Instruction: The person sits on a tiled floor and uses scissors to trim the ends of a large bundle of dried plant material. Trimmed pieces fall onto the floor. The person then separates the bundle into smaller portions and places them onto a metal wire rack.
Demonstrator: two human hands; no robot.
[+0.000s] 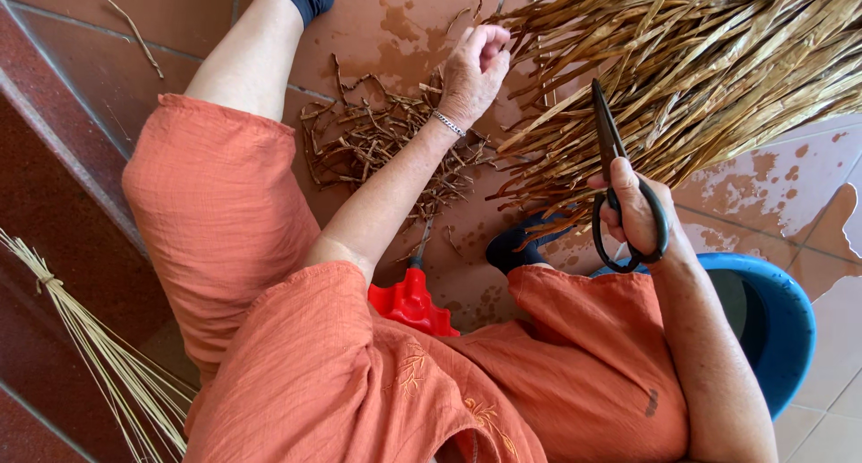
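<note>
- The right hand (636, 213) has thumb and fingers threaded through the loops of the black scissors (620, 189), closed around the handles; this grip looks suited to working the blades.
- The scissors sit at the lower edge of the dried leaf bundle (700, 68). Their long axis runs near upright in the picture, tips pointing away from the person into the bundle, blades together.
- The left hand (473, 70), left of the bundle, is curled shut on a few strips, likely steadying them.
- Trimmed scraps (377, 144) lie below that hand on the tiled floor (790, 185).
</note>
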